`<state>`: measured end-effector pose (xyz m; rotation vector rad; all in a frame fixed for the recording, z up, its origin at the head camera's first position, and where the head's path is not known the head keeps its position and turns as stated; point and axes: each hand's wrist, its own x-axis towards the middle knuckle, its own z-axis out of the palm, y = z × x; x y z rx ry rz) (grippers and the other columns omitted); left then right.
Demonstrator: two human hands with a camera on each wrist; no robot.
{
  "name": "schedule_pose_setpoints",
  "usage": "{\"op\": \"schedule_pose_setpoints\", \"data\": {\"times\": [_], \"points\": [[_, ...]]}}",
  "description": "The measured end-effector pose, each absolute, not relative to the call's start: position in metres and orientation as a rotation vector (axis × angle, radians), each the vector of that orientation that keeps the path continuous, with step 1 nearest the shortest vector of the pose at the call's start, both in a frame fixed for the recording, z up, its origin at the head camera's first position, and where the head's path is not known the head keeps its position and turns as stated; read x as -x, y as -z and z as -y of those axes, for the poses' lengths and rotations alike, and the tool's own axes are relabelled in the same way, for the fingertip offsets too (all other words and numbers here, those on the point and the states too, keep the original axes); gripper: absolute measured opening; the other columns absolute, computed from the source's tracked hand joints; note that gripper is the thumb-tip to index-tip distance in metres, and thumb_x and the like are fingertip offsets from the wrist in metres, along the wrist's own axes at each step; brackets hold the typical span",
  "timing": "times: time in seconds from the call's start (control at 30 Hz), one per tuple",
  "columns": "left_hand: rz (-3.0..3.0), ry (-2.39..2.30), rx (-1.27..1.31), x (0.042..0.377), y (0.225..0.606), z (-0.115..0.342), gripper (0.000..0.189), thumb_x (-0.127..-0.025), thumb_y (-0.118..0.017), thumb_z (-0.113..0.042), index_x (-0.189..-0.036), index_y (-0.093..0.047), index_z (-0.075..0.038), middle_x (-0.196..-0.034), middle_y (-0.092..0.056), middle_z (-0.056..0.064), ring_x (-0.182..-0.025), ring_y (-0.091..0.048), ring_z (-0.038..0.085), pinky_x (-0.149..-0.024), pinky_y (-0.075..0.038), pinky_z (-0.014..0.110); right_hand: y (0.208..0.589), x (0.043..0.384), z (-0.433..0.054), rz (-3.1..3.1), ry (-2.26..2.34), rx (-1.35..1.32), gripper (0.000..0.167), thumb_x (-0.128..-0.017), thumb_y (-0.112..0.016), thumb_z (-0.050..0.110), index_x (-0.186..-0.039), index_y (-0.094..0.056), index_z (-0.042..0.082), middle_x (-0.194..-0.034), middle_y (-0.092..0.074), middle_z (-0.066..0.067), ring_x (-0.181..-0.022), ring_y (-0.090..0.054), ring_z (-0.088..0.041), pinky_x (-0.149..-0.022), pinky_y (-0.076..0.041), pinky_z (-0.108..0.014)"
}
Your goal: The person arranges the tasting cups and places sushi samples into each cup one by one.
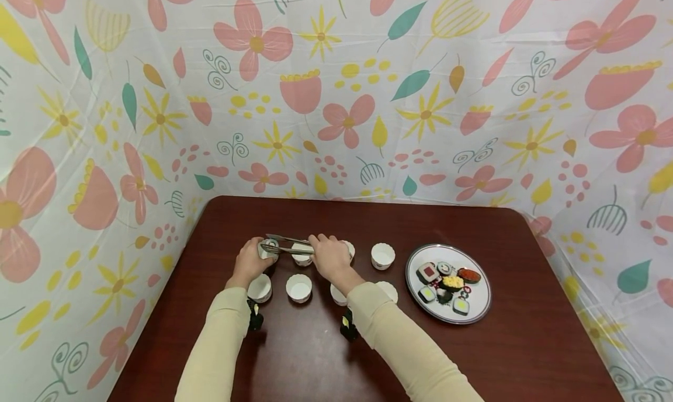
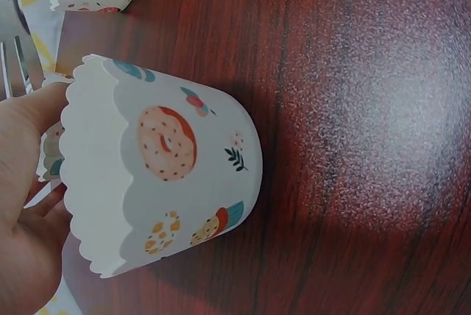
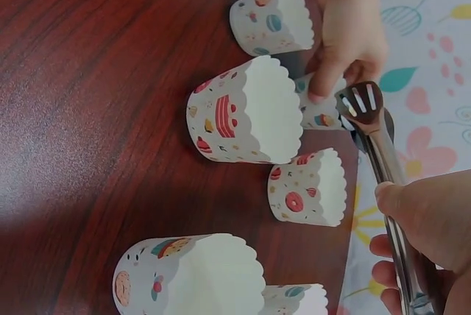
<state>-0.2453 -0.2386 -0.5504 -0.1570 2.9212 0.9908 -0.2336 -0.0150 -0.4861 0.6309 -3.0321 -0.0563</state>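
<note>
My left hand (image 1: 249, 263) grips the paper baking cup (image 3: 320, 109) at the back left, thumb and fingers round its sides. With my right hand (image 1: 330, 257) I hold metal tongs (image 3: 401, 249), their slotted tip over that cup's mouth. The tongs' arms stand apart in the head view. Whatever lies between the tips inside the cup is too small to make out. In the left wrist view a front-row cup (image 2: 191, 153) with a doughnut print stands close to my left hand and hides much of the gripped cup.
More white scalloped cups stand in two rows, among them one in front (image 1: 299, 288) and one at the back right (image 1: 382, 256). A dark-rimmed plate (image 1: 478, 309) to the right bears several sushi pieces (image 1: 451, 283). Flowered cloth (image 1: 336, 127) hangs behind the brown table (image 1: 315, 361).
</note>
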Motion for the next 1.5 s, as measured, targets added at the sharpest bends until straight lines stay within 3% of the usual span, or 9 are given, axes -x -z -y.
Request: {"op": "schedule_pose_setpoints", "data": {"times": [0.47, 0.87, 1.13, 1.5], "points": [[-2.929, -0.999, 0.153, 0.244, 0.552, 0.239, 0.066, -0.080, -0.071, -0.023, -0.134, -0.039, -0.003, -0.131, -0.046, 0.021, -0.112, -0.048, 0.041, -0.085, -0.044, 0.052, 0.485, 0.231, 0.012, 3.065, 0.030, -0.613, 0.032, -0.087, -0.060, 0.039, -0.111, -0.051, 0.018, -0.100, -0.057, 0.001, -0.084, -0.058, -0.019, -0.054, -0.047, -0.031], [-2.930, -0.975, 0.155, 0.245, 0.551, 0.241, 0.066, -0.079, -0.070, -0.025, -0.134, -0.039, -0.003, -0.132, -0.044, 0.021, -0.108, -0.051, 0.041, -0.081, -0.045, 0.050, 0.476, 0.224, -0.003, 2.970, 0.010, -0.643, 0.040, -0.087, -0.059, 0.042, -0.117, -0.051, 0.018, -0.106, -0.057, 0.000, -0.091, -0.057, -0.019, -0.069, -0.050, -0.033], [-2.940, -0.974, 0.141, 0.245, 0.553, 0.239, 0.065, -0.079, -0.071, -0.024, -0.133, -0.041, -0.002, -0.127, -0.047, 0.022, -0.107, -0.052, 0.039, -0.081, -0.044, 0.050, 0.479, 0.221, -0.043, 2.846, -0.036, -0.684, 0.039, -0.081, -0.068, 0.037, -0.110, -0.054, 0.015, -0.095, -0.058, -0.002, -0.080, -0.057, -0.021, -0.056, -0.046, -0.032], [-2.939, -0.979, 0.132, 0.246, 0.554, 0.240, 0.066, -0.079, -0.071, -0.024, -0.133, -0.040, -0.002, -0.127, -0.048, 0.021, -0.106, -0.052, 0.038, -0.082, -0.045, 0.050, 0.476, 0.211, -0.105, 2.682, 0.001, -0.753, 0.040, -0.075, -0.075, 0.032, -0.105, -0.057, 0.013, -0.089, -0.059, -0.004, -0.077, -0.057, -0.023, -0.056, -0.046, -0.032]]}}
